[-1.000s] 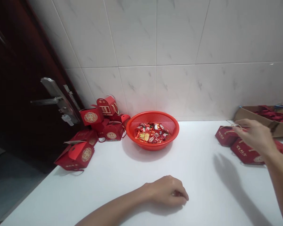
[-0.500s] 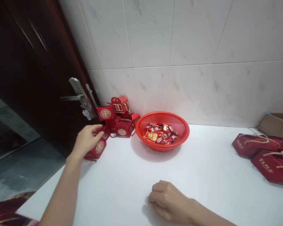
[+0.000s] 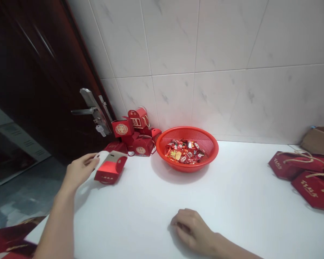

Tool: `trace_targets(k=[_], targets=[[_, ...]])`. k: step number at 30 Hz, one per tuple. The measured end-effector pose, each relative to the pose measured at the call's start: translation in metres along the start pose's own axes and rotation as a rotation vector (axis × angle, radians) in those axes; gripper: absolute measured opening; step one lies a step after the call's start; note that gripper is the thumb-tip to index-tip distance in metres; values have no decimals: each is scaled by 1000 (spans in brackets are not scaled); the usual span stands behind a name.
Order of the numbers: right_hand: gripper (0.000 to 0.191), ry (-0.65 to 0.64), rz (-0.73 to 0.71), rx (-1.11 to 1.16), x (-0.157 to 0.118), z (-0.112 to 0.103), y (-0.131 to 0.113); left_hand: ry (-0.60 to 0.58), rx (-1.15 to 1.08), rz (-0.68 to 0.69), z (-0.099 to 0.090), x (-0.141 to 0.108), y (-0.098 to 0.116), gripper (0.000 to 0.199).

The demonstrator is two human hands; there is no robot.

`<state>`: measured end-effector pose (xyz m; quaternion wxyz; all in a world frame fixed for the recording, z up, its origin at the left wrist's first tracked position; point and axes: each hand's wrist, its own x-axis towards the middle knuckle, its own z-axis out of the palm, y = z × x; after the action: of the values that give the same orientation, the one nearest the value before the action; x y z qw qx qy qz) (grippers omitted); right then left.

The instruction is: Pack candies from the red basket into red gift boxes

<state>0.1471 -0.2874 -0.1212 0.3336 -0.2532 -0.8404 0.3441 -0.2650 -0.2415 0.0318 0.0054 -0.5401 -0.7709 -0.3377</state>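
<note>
My left hand pinches the pale raised flap of a small red gift box at the table's left side. The box is tilted, its top is open and its shiny red side faces me. Behind it, several more red gift boxes are stacked against the wall, some with gold round emblems and cord handles. My right hand rests loosely curled on the white table, with nothing seen in it. A red plastic basket of wrapped candies stands between the box stack and the table's middle.
Red hexagonal boxes with rope handles lie at the right, before a brown cardboard box. A dark door with a metal handle and keys borders the table at the left. Tiled wall runs along the back.
My left hand has drawn one red box away from the stack, and its flap now stands up. The hand has shifted slightly left and down. My right hand has barely moved.
</note>
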Motion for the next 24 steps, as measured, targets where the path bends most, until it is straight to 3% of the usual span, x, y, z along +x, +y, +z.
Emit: trace_targets(k=[1, 3, 7, 9, 11, 14, 17, 21, 24], targets=[[17, 55, 7, 18, 2, -2, 0, -33, -66, -36, 0, -8, 17, 47], [20, 167, 26, 39, 6, -7, -1, -132, -154, 43, 5, -24, 51, 54], [36, 360, 8, 32, 14, -20, -7, -279, -204, 331, 33, -52, 111, 37], [43, 440, -43, -34, 16, -28, -11, -370, -246, 502, 52, -63, 133, 23], [47, 509, -99, -137, 17, -38, -14, -459, -288, 670, 72, -70, 151, 24], [49, 574, -174, -294, 19, -54, -20, -527, -313, 824, 96, -78, 170, 29], [45, 563, -195, -439, 22, -69, -22, -546, -286, 850, 112, -83, 182, 37], [35, 476, -43, -511, 27, -80, -22, -613, -231, 797, 121, -86, 189, 43], [33, 352, 135, -382, 30, -87, -25, -680, -192, 732, 125, -85, 188, 46]])
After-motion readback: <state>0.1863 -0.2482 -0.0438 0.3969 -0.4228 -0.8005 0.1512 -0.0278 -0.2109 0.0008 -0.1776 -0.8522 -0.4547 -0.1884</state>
